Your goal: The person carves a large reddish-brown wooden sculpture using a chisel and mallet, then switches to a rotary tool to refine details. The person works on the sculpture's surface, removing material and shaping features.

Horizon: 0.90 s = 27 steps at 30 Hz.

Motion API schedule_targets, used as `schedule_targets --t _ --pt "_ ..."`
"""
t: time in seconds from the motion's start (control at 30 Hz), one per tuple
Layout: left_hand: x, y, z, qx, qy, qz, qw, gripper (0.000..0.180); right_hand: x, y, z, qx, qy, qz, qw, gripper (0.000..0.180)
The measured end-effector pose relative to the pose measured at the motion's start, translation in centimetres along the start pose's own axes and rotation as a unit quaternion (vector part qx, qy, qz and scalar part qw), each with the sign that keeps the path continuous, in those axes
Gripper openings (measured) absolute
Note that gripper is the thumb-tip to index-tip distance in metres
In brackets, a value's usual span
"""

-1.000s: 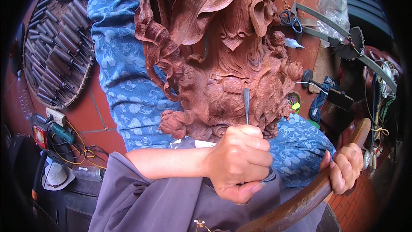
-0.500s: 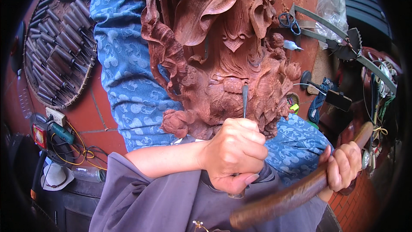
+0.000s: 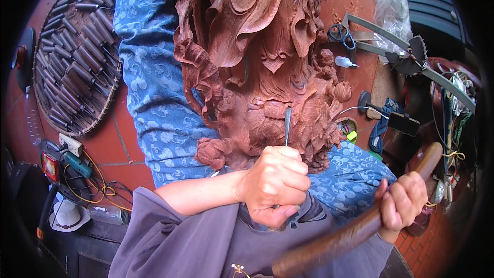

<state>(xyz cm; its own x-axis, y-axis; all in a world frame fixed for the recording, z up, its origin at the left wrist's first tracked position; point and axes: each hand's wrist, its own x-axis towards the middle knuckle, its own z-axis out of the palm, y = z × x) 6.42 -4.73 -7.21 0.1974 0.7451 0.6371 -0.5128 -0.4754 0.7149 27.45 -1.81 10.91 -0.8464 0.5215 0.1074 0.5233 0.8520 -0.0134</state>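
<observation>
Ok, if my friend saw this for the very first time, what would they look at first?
Probably the big reddish-brown carving, full of swirling folds, filling the upper middle. Below it, the left hand grips a thin metal tool pointing up at the carving, while the right hand, at lower right, holds a thick wooden club. Then there's the round basket at upper left, packed with dark-handled tools.
</observation>
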Motion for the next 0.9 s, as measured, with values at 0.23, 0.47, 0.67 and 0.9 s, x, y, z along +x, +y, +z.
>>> schedule_targets --t 0.23,0.47,0.67,0.9 --pt "0.1 -0.1 0.3 0.012 0.003 0.0 1.0 0.025 -0.1 -0.4 0.2 0.005 -0.01 0.023 1.0 0.031" --pt "0.6 0.1 0.7 0.014 0.023 -0.018 0.999 0.025 -0.2 -0.1 0.3 -0.042 -0.023 0.045 0.998 0.031" --pt "1.2 0.9 0.4 0.012 0.038 -0.043 0.998 0.024 -0.1 0.5 0.5 -0.016 -0.014 0.065 0.998 0.03" --pt "1.5 2.0 1.9 0.022 0.029 0.002 0.999 0.03 0.3 0.2 -0.2 0.011 -0.013 0.116 0.993 0.031"
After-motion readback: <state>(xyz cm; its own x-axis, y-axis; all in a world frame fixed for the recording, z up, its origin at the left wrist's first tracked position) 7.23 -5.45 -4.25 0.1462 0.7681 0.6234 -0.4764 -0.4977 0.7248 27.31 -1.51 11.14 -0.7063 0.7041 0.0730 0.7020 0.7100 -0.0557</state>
